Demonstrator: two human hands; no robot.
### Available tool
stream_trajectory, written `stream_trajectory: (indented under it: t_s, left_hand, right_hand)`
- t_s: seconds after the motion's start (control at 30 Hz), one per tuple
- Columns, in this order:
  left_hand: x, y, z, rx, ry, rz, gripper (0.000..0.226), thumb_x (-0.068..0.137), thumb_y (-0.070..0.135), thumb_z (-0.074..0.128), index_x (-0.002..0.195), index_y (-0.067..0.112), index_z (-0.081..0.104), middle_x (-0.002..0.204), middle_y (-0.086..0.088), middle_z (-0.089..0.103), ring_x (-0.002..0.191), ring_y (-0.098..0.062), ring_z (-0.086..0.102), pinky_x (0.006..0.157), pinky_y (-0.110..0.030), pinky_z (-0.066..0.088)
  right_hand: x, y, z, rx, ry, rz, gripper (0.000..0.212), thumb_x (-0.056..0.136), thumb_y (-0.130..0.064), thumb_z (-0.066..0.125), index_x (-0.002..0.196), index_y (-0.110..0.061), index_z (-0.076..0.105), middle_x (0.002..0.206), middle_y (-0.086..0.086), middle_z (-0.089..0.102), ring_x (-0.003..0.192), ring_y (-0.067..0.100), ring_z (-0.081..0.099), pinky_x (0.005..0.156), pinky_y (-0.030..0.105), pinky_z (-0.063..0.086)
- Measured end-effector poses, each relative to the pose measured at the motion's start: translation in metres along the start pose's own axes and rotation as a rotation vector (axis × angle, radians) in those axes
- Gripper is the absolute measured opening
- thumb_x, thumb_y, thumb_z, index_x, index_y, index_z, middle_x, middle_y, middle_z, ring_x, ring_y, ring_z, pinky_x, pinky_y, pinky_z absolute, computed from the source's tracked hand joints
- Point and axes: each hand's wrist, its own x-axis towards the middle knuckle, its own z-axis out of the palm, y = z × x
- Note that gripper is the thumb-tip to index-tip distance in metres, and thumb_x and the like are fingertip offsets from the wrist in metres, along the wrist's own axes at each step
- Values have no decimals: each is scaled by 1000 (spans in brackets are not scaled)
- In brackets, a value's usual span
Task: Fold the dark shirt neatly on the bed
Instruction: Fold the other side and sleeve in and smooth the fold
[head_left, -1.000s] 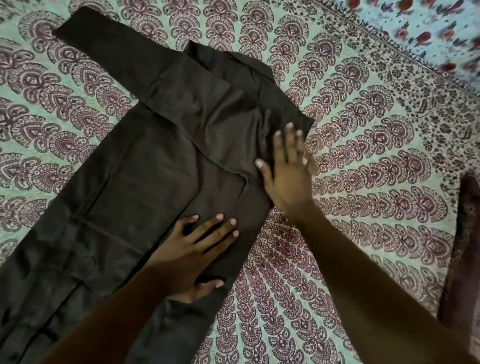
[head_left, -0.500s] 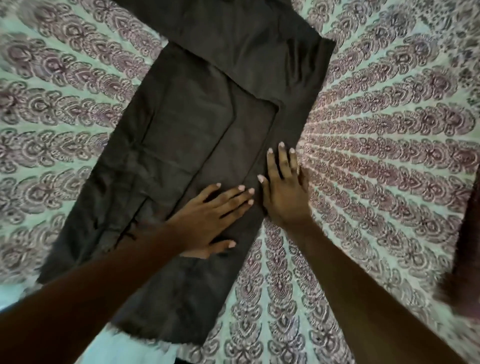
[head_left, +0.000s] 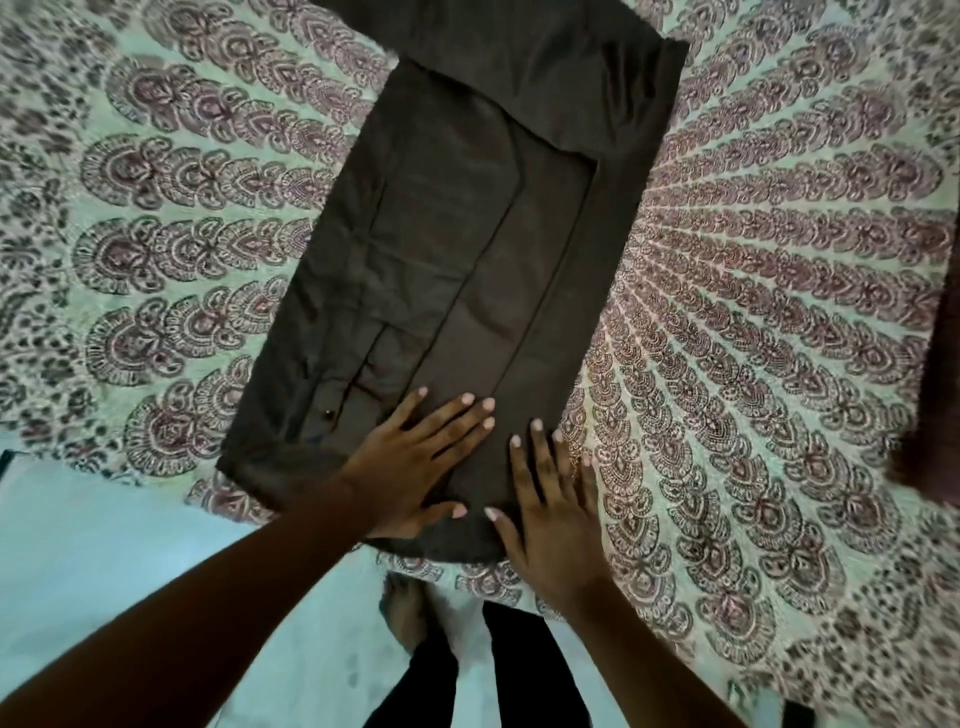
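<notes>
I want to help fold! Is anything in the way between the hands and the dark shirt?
No, nothing visible is. The left hand lies flat right on the dark shirt near its closest end, and the right hand presses flat on the shirt's right edge, partly over the patterned bedspread.

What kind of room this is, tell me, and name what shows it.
Likely a bedroom: the dark shirt lies flat on a printed bedspread, whose near edge drops to a pale floor.
</notes>
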Motion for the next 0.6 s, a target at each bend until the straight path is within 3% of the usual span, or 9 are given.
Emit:
stream_trajectory:
  t_s: [0.1, 0.23, 0.37, 0.5, 0.6]
  left_hand:
    - [3, 4, -8, -10, -2, 2, 98, 94, 78, 35, 166, 13, 17, 175, -8, 8, 161, -28, 13, 127, -59, 16]
    - [22, -5, -38, -81, 123, -48, 71, 97, 52, 46, 157, 14, 40, 165, -7, 37, 150, -27, 39, 122, -48, 32]
    - [59, -44, -73, -230, 275, -232, 56, 100, 44, 45, 149, 18, 50, 155, -4, 50, 138, -26, 51, 113, -45, 41]
    - [118, -108, -113, -349, 335, -430, 56, 97, 44, 41, 143, 16, 54, 146, -4, 55, 129, -30, 56, 101, -48, 47]
    - [156, -161, -136, -476, 409, -607, 53, 94, 41, 48, 139, 15, 56, 139, -9, 57, 125, -36, 57, 101, -54, 48]
  right_hand:
    - [5, -3, -17, 4, 13, 13, 73, 104, -61, 35, 164, -21, 25, 174, 5, 11, 159, 28, 16, 124, 59, 19]
    - [46, -2, -53, 71, 178, 44, 58, 105, -46, 42, 155, -18, 44, 166, 7, 36, 154, 25, 33, 122, 55, 26]
    - [116, 12, -92, 153, 273, 112, 49, 101, -36, 50, 143, -12, 56, 143, 10, 60, 125, 29, 61, 108, 49, 45]
    - [206, 33, -126, 236, 272, 155, 37, 99, -26, 60, 132, -10, 63, 124, 13, 64, 93, 37, 70, 80, 45, 59]
    - [271, 42, -154, 321, 237, 157, 38, 100, -25, 60, 135, -9, 61, 127, 14, 61, 98, 39, 68, 80, 47, 59]
